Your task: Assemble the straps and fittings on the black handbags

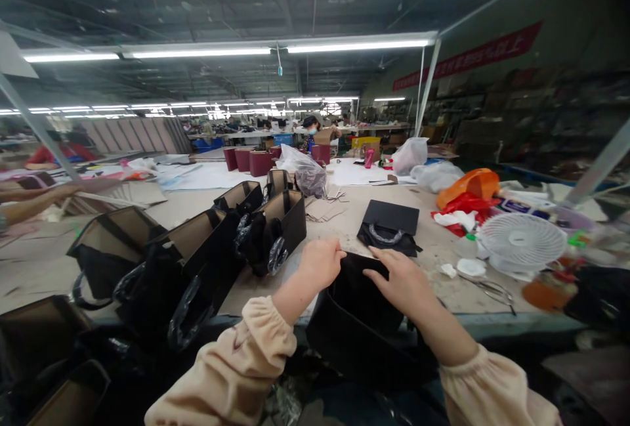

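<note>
My left hand [320, 262] is closed on the top left edge of a black paper bag [355, 327] at the table's near edge. On the bag's top right edge rests my right hand [401, 278], its fingers curled over the rim. Both arms wear beige sleeves. Beyond the hands a flat folded black bag [390, 226] with a handle lies on the table. To the left stand several open black bags [275, 222] with brown insides.
A white fan [522, 242] lies at the right, with scissors [495, 291], an orange bag [467, 186] and clutter nearby. Red boxes [251, 160] and plastic bags [411, 153] stand farther back. Another person's arm [29, 206] reaches in at far left. Other workers sit behind.
</note>
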Demonstrator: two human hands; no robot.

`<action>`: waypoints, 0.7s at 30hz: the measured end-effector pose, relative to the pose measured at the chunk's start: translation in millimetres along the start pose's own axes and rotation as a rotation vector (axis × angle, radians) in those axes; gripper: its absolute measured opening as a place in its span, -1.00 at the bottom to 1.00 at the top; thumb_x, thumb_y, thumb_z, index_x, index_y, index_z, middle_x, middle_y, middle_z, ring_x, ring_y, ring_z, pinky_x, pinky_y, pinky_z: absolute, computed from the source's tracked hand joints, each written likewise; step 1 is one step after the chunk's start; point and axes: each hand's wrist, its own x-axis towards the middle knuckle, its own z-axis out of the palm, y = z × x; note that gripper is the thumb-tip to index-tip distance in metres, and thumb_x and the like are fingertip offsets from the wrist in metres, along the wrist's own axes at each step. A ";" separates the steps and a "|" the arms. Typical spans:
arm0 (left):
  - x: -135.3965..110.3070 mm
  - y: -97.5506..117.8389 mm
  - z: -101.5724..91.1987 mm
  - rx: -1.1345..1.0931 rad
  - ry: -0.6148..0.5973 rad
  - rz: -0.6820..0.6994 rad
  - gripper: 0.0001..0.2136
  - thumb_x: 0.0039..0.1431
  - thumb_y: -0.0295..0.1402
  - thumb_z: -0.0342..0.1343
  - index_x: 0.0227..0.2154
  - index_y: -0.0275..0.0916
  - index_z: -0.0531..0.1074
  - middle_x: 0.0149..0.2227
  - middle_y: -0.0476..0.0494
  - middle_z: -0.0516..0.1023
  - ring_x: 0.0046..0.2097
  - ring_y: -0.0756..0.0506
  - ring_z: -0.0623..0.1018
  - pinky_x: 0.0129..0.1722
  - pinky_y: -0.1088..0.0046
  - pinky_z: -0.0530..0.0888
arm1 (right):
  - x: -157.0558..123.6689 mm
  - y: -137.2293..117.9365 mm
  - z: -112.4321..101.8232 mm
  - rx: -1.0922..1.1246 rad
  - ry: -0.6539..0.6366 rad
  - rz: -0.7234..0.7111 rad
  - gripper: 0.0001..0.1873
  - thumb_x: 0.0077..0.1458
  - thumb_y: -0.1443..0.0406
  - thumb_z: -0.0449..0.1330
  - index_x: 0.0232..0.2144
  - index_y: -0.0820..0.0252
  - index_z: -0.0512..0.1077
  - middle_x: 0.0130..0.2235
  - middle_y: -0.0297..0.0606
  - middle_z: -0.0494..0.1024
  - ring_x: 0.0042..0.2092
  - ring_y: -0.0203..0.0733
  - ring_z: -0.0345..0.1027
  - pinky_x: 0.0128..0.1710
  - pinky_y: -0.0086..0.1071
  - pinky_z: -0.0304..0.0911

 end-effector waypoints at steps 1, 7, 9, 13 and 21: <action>2.3 -1.5 2.4 -0.018 0.012 0.009 -0.84 0.14 -0.27 0.04 -0.41 -0.21 0.44 -0.36 -0.10 0.53 -0.29 -0.09 0.50 -0.30 0.43 0.34 | 5.2 0.3 4.9 0.001 -0.012 0.002 -0.54 0.04 0.17 0.13 0.01 0.17 0.34 -0.10 -0.16 0.50 -0.12 -0.06 0.39 -0.16 -0.22 0.30; 15.0 -11.5 15.1 -0.279 0.081 0.164 -0.94 0.06 -0.36 0.15 -0.48 -0.20 0.46 -0.34 0.00 0.49 -0.30 0.00 0.46 -0.28 0.53 0.35 | 24.9 26.6 26.3 0.050 -0.063 0.009 -0.57 -0.02 0.14 0.19 -0.06 0.12 0.41 -0.15 -0.26 0.54 -0.18 -0.11 0.43 -0.22 -0.28 0.32; 17.2 -12.4 15.9 -0.328 0.076 0.197 -0.95 0.05 -0.39 0.15 -0.48 -0.20 0.47 -0.31 0.00 0.48 -0.28 0.02 0.46 -0.25 0.54 0.36 | 27.2 33.7 29.2 0.062 -0.069 0.010 -0.62 -0.02 0.11 0.19 -0.14 0.08 0.45 -0.20 -0.30 0.56 -0.23 -0.13 0.45 -0.29 -0.32 0.32; 22.2 -9.3 14.6 -0.288 0.063 0.157 -0.94 0.05 -0.38 0.15 -0.48 -0.20 0.48 -0.28 0.00 0.47 -0.29 0.02 0.45 -0.25 0.54 0.37 | 31.0 40.5 34.3 0.103 -0.050 0.009 -0.71 -0.02 0.10 0.19 -0.24 0.04 0.49 -0.27 -0.35 0.57 -0.30 -0.18 0.45 -0.37 -0.37 0.28; 40.1 -1.2 10.6 -0.079 -0.079 0.119 -0.85 -0.05 -0.22 0.23 -0.49 -0.18 0.50 -0.30 -0.01 0.48 -0.29 -0.02 0.46 -0.25 0.50 0.38 | 35.6 49.3 47.1 0.128 -0.027 0.014 -0.78 -0.01 0.10 0.18 -0.32 0.01 0.49 -0.32 -0.34 0.56 -0.36 -0.18 0.42 -0.44 -0.36 0.19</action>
